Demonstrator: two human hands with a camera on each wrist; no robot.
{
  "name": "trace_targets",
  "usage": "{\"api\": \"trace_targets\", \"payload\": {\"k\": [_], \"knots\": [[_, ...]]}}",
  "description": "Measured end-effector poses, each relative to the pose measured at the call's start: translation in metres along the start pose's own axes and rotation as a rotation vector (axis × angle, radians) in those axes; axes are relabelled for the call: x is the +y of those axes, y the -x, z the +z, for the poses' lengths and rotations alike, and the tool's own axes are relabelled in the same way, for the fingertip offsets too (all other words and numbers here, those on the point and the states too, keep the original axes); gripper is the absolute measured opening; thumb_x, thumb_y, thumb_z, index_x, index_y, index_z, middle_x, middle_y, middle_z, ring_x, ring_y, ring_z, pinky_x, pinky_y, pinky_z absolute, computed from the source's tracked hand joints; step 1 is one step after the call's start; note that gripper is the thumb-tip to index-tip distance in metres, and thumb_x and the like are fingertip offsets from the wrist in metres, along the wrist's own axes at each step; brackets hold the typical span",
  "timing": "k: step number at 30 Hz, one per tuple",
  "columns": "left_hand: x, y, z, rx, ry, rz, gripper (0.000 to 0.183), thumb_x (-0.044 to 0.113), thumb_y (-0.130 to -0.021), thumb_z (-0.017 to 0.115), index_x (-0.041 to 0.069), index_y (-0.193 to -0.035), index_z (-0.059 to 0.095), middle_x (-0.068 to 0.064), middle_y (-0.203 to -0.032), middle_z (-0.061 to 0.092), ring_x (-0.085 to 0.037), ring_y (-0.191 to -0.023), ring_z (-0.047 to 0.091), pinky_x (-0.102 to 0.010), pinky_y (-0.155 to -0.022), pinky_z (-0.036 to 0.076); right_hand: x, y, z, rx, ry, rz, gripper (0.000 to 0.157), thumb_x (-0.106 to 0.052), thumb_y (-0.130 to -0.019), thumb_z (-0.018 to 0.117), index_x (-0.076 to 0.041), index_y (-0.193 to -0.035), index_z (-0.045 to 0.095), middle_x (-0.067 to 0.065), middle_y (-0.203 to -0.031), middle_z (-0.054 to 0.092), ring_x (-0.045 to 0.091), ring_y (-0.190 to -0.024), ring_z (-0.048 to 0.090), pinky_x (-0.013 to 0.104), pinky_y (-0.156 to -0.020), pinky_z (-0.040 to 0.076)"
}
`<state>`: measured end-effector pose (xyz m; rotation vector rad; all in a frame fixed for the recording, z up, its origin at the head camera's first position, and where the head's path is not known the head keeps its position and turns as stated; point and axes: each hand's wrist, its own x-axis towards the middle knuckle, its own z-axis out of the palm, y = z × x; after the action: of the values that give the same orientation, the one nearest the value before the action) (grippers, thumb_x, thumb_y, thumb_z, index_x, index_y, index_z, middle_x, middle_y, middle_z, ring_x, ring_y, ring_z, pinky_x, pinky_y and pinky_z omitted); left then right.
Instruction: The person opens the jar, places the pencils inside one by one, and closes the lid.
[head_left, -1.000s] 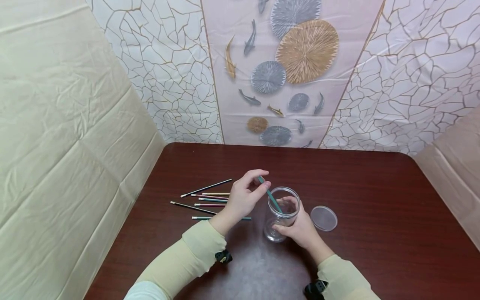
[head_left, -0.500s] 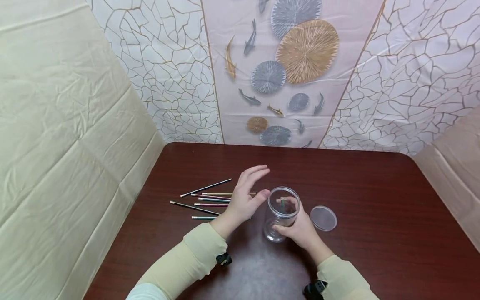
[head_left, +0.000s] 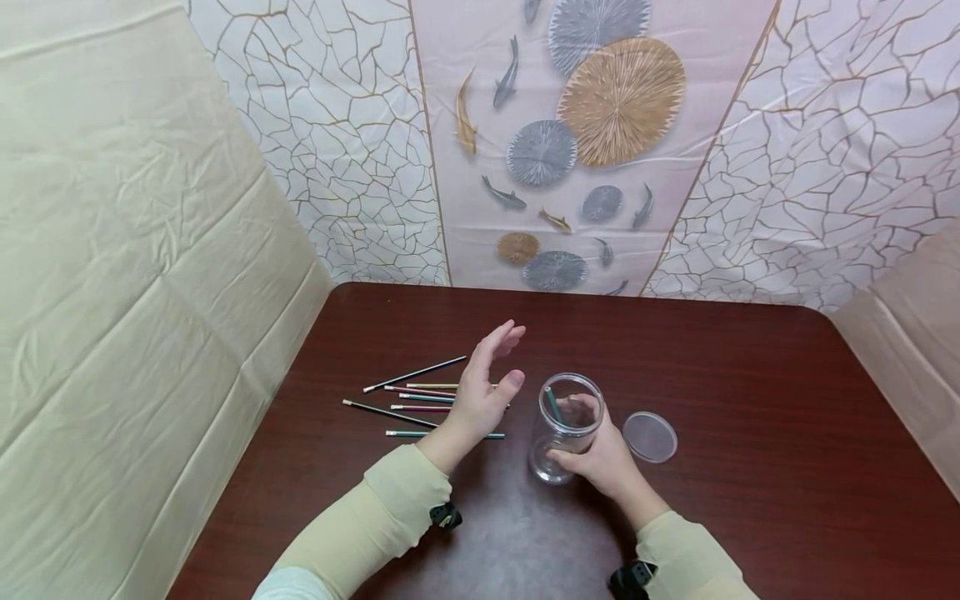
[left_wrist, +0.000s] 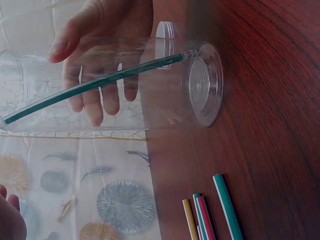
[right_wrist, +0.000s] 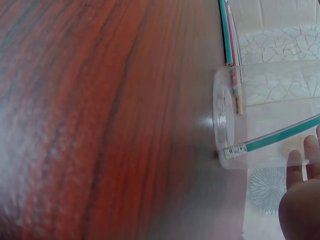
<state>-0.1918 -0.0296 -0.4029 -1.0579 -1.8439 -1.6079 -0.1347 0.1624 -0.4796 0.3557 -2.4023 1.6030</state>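
Since half a second ago, the left hand [head_left: 480, 400] has been pulled a bit further left, away from the jar [head_left: 553, 442], and the green pencil [head_left: 553, 405] inside has been tipped to the left.

At the far left, a loose bunch of pencils [head_left: 426, 398] is spread on the brown table [head_left: 750, 400], with some ends hidden by the left hand. Nothing is held by that hand: its fingers are held up nearly straight, and the thumb is kept well apart from them. Beside it, not touched by it, the jar is stood upright with its top uncovered. In it the green pencil is leaned at a slant, rubber end down, as is shown in both wrist views. The jar is held at its side by the right hand [head_left: 600, 454], with thumb and fingers wrapped round it. Just past that hand, the round clear lid [head_left: 650, 437] is laid on the table.

It seems that pencils are being put into the jar, and that this one has been let go. For the next move, another pencil would need to be picked up by the left hand, while the jar is kept steady.
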Motion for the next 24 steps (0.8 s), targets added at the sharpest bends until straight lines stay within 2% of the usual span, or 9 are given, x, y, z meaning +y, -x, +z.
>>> {"api": "trace_targets", "payload": {"k": [3, 8, 11, 15, 18, 24], "knots": [[-0.007, 0.003, 0.001, -0.002, 0.007, -0.004, 0.063, 0.042, -0.098, 0.045, -0.011, -0.130, 0.036, -0.029, -0.121, 0.052, -0.043, -0.106, 0.050, -0.052, -0.090, 0.041, 0.015, 0.000, 0.002, 0.001, -0.005, 0.019, 0.082, -0.001, -0.056, 0.087, -0.002, -0.124, 0.042, 0.013, -0.116, 0.060, 0.030, -0.107, 0.056, 0.013, -0.089, 0.036], [-0.024, 0.010, 0.002, -0.018, -0.002, -0.051, 0.061, 0.044, -0.096, 0.047, -0.003, -0.135, 0.037, -0.022, -0.124, 0.054, -0.034, -0.110, 0.053, -0.043, -0.094, 0.042, 0.020, 0.000, 0.002, 0.006, -0.005, 0.001, 0.081, -0.003, -0.056, 0.088, -0.003, -0.123, 0.043, 0.011, -0.114, 0.061, 0.027, -0.105, 0.057, 0.013, -0.089, 0.037], [-0.030, 0.013, 0.001, -0.027, -0.006, -0.083, 0.058, 0.041, -0.096, 0.050, 0.000, -0.135, 0.038, -0.019, -0.123, 0.055, -0.031, -0.109, 0.055, -0.040, -0.094, 0.043, 0.009, -0.001, 0.001, 0.003, -0.003, -0.004, 0.080, 0.001, -0.055, 0.086, 0.002, -0.122, 0.043, 0.014, -0.113, 0.061, 0.031, -0.104, 0.056, 0.012, -0.089, 0.037], [-0.036, 0.018, 0.000, -0.039, -0.024, -0.128, 0.050, 0.018, -0.092, 0.058, 0.003, -0.136, 0.039, -0.016, -0.122, 0.057, -0.029, -0.108, 0.056, -0.039, -0.093, 0.044, -0.009, -0.001, -0.001, -0.003, 0.003, -0.013, 0.077, 0.004, -0.056, 0.084, 0.007, -0.120, 0.042, 0.019, -0.112, 0.061, 0.033, -0.103, 0.056, 0.012, -0.088, 0.037], [-0.040, 0.022, -0.001, -0.054, -0.054, -0.165, 0.054, 0.005, -0.087, 0.060, 0.005, -0.137, 0.039, -0.014, -0.122, 0.057, -0.027, -0.108, 0.055, -0.040, -0.092, 0.045, -0.012, 0.000, -0.001, 0.002, -0.007, -0.017, 0.076, 0.004, -0.056, 0.084, 0.007, -0.120, 0.041, 0.019, -0.112, 0.061, 0.027, -0.103, 0.057, 0.012, -0.088, 0.037], [-0.053, 0.030, -0.006, -0.064, -0.117, -0.193, 0.055, 0.007, -0.087, 0.063, 0.006, -0.137, 0.040, -0.012, -0.123, 0.057, -0.026, -0.108, 0.054, -0.042, -0.092, 0.045, -0.011, 0.001, 0.002, 0.022, -0.058, -0.017, 0.077, 0.007, -0.055, 0.084, 0.009, -0.118, 0.039, 0.021, -0.112, 0.060, 0.003, -0.103, 0.053, 0.010, -0.089, 0.036]]}}
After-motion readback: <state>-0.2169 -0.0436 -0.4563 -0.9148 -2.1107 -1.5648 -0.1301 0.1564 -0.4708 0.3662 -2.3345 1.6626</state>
